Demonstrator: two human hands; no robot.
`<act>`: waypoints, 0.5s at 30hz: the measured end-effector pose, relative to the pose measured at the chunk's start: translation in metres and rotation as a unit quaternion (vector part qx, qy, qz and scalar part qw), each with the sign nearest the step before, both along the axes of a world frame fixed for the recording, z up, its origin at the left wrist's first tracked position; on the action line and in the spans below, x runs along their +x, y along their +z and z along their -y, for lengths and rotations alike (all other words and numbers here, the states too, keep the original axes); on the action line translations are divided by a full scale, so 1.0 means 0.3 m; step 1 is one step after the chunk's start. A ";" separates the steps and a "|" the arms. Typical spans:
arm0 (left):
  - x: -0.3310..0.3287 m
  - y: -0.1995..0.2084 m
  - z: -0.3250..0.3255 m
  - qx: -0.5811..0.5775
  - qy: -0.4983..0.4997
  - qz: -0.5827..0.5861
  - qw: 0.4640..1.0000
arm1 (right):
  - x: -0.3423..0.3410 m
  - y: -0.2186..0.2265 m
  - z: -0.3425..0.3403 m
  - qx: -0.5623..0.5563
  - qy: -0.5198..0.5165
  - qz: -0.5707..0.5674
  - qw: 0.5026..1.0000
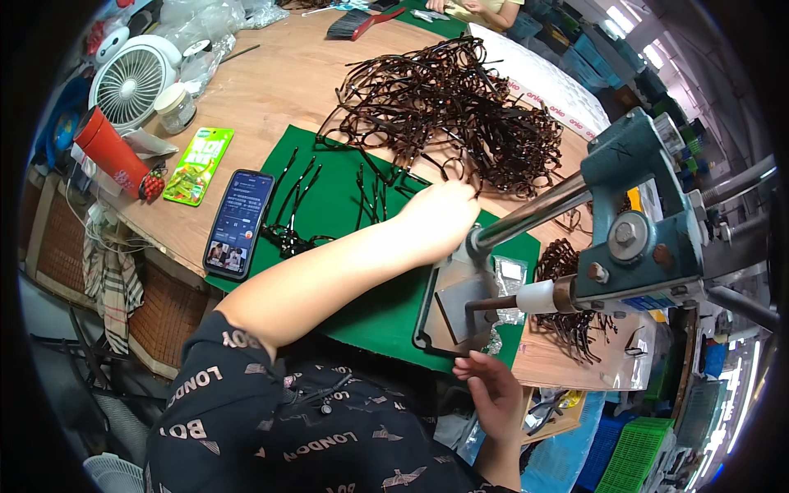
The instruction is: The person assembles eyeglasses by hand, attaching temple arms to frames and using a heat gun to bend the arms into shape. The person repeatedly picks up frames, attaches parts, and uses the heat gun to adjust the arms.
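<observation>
My left arm reaches across a green mat (362, 316) to a large tangled pile of dark brown eyeglass frames (411, 99). At the pile's near edge my left hand (440, 218) has its fingers curled down; whatever they hold, if anything, is hidden. My right hand (493, 398) is held just in front of the base plate (464, 308) of a green bench press (629, 222). Its fingers are apart and nothing shows in them. A rod with a white collar (534, 297) sticks out from the press over the plate. Several more frames (292, 234) lie on the mat's left part.
A phone (238, 222) rests at the mat's left edge, beside a green snack packet (199, 164). Further left stand a red cup (111, 152), a jar (174, 107) and a white fan (136, 82). More frames (567, 287) lie right of the press. Another person's hands (493, 12) show at the far end.
</observation>
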State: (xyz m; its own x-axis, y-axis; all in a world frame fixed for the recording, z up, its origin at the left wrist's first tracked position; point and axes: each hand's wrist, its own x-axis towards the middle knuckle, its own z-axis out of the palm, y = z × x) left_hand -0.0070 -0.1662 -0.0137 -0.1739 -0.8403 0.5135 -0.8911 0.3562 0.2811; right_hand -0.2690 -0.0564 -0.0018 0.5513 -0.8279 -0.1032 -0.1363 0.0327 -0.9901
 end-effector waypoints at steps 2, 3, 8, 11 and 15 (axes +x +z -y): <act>-0.033 -0.055 0.127 0.039 0.085 0.044 0.995 | -0.002 -0.003 -0.015 0.008 0.002 -0.002 1.000; -0.039 -0.101 0.182 0.036 0.106 0.046 0.993 | -0.007 -0.010 -0.019 0.009 0.003 -0.001 1.000; -0.105 -0.141 0.283 0.146 0.211 0.112 0.960 | -0.041 -0.016 -0.017 0.017 -0.014 -0.007 1.000; -0.110 -0.142 0.311 0.172 0.268 0.066 0.946 | -0.048 -0.020 -0.020 0.022 -0.013 -0.007 1.000; -0.072 -0.133 0.351 0.216 0.301 -0.023 0.928 | -0.051 -0.021 -0.022 0.024 -0.012 -0.008 1.000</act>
